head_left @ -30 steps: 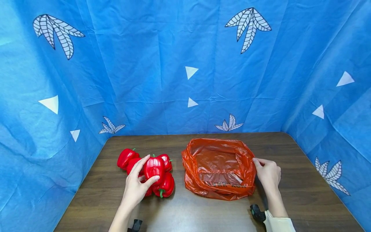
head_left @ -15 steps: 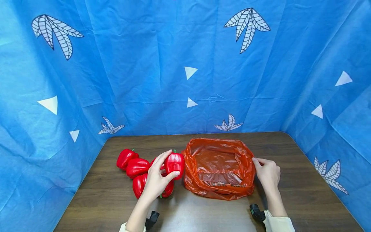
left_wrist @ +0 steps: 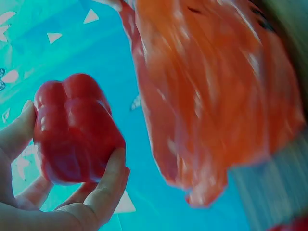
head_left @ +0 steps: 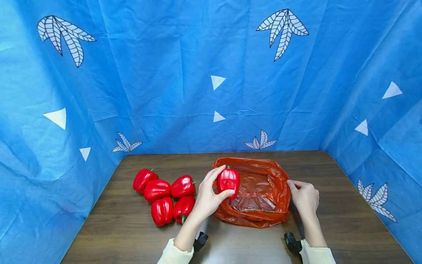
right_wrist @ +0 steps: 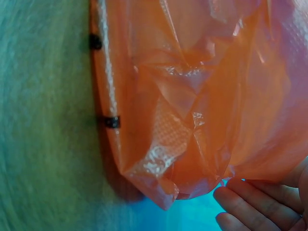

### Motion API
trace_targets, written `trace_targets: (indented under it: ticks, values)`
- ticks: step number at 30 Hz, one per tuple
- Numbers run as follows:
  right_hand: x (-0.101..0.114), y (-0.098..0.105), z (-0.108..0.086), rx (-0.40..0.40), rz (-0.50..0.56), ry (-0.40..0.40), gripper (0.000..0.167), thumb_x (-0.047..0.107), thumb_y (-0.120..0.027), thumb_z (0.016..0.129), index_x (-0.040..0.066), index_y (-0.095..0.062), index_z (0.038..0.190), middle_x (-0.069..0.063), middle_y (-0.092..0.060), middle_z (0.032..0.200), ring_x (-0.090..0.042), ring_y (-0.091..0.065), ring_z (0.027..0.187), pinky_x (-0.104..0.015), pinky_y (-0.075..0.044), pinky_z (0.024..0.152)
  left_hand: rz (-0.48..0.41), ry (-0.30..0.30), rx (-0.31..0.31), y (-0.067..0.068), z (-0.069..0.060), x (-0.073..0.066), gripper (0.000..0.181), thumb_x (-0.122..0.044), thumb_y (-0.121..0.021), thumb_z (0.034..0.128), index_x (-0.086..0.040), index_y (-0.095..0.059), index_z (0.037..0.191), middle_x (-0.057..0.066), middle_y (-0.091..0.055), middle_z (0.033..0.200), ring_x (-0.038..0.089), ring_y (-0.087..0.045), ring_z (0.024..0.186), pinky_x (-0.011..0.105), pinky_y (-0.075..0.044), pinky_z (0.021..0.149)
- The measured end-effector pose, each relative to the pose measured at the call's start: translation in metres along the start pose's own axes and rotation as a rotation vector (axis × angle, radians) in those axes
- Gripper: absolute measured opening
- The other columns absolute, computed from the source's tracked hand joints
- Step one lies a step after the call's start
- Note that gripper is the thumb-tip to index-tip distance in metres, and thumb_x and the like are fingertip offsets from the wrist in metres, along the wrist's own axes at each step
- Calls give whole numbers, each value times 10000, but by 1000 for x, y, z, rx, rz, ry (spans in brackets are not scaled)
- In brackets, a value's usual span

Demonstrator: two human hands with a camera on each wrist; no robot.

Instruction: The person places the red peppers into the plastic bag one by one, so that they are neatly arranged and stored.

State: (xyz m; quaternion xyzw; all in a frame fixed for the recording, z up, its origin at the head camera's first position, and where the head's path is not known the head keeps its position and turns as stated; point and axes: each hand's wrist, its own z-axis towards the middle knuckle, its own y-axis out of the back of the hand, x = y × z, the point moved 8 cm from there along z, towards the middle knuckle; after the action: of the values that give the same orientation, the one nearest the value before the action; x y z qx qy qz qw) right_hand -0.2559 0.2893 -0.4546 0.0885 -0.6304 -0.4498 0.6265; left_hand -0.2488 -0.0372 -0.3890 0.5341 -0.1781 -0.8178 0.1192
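Note:
A red bell pepper [head_left: 229,182] with a green stem is held by my left hand [head_left: 208,196], thumb and fingers around its sides, over the left part of an open orange-red plastic bag [head_left: 254,220]. The left wrist view shows the pepper [left_wrist: 77,130] in the fingers of the hand [left_wrist: 91,207], beside the bag [left_wrist: 207,86]. My right hand [head_left: 304,196] pinches the bag's right rim. In the right wrist view, the hand [right_wrist: 264,202] is at the edge of the bag [right_wrist: 192,120], its other fingers loosely bent.
Several more red peppers [head_left: 162,211] lie grouped on the wooden table [head_left: 108,220], left of the bag. A blue patterned cloth [head_left: 184,73] hangs behind the table and along both sides. Small black devices [head_left: 200,241] sit at both wrists.
My left hand has carried the pepper rightward from the group to over the bag, uncovering the peppers behind it. My right hand stays at the bag's rim.

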Motion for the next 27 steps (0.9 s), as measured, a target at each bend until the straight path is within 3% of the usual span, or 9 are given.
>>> trace_targets:
  ticks: [6,12,27]
  values:
    - [0,1,0,-1,0,3,337,275,-609,971,-8,-721,1113,-244,-721,991,-294,-635,686,-262,-436,543,-29,25,49,-34,7,-10,703,-257,-817,793,-280,-496,1418,17,-508,1416,253,-501,1255,439,-560,906]
    - [2,1,0,-6,-6,12,333,276,-611,969,-8,-727,1100,-243,-721,992,-324,-647,722,-276,-440,551,-31,60,55,-62,11,-12,704,-238,-824,784,-277,-505,1410,24,-518,1405,276,-501,1254,480,-545,926]
    - [2,0,0,-7,-15,19,314,266,-625,961,-1,-737,1081,-231,-728,951,-287,-610,680,-277,-411,541,-4,130,106,-114,15,-11,683,-243,-801,808,-300,-486,1411,3,-499,1420,269,-476,1244,478,-543,909]
